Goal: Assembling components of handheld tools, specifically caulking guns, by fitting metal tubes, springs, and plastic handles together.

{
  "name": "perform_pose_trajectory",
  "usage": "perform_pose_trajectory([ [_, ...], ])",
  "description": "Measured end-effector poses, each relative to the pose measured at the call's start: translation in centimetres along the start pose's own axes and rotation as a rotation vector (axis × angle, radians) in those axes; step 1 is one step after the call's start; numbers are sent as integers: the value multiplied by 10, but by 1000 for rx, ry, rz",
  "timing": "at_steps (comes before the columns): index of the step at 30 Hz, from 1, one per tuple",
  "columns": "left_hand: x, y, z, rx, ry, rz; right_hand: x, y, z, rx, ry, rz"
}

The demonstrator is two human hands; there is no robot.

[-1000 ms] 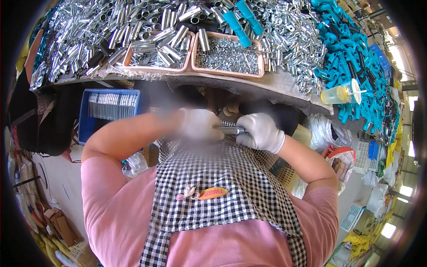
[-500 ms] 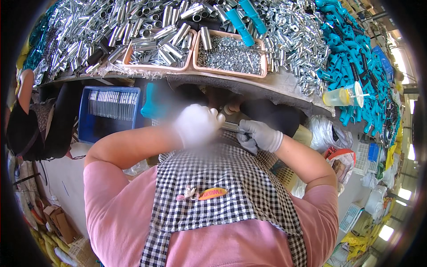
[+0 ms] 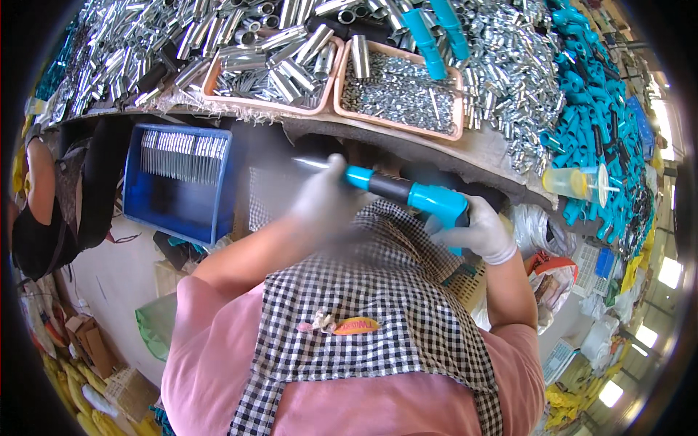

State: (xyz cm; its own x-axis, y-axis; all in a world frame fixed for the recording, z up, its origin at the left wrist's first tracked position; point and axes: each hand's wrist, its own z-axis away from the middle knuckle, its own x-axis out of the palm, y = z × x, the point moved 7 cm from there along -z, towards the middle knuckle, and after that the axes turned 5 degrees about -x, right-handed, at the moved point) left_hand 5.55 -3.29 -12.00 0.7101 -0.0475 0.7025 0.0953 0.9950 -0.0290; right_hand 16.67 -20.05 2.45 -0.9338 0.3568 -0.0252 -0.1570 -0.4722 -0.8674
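A long teal-and-black handle-like tool (image 3: 391, 187) lies across the front of my apron, with a black band in its middle and a wider teal right end. A slim metal tip (image 3: 309, 163) sticks out to the left, past my fingers. My left hand (image 3: 320, 200), in a white glove and blurred by motion, is closed around the tool's left part. The gloved right hand (image 3: 483, 231) is wrapped around the wide teal end. The exact kind of tool does not show, and its gripped parts are hidden by my fingers.
Ahead is a bench heaped with metal tubes (image 3: 211, 36) and teal plastic handles (image 3: 582, 94). Two orange trays, one of tubes (image 3: 273, 109) and one of small metal parts (image 3: 396, 127), line its edge beside a cup (image 3: 574, 182). A blue crate (image 3: 178, 225) holds metal rods at left.
A teal-and-black tool now spans my hands, where a short metal piece was between them. My right hand has moved right, and my hands are farther apart.
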Motion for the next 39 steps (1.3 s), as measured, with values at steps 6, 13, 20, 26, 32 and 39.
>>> perform_pose_trajectory([
  [6,-53,-104,-178,-354,-23,-57,8,154,-62,276,402,-724],
  [13,-100,-121,-220,-365,184,-670,13,263,-81,376,545,-962],
  [20,-107,-116,-229,-402,190,-606,11,259,-98,392,508,-823],
  [26,-97,-111,-220,-317,161,-751,13,230,-87,440,587,-810],
  [32,-92,-108,-216,-353,144,-764,14,228,-88,412,602,-823],
  [39,-110,-120,-234,-340,132,-742,13,230,-83,414,580,-760],
])
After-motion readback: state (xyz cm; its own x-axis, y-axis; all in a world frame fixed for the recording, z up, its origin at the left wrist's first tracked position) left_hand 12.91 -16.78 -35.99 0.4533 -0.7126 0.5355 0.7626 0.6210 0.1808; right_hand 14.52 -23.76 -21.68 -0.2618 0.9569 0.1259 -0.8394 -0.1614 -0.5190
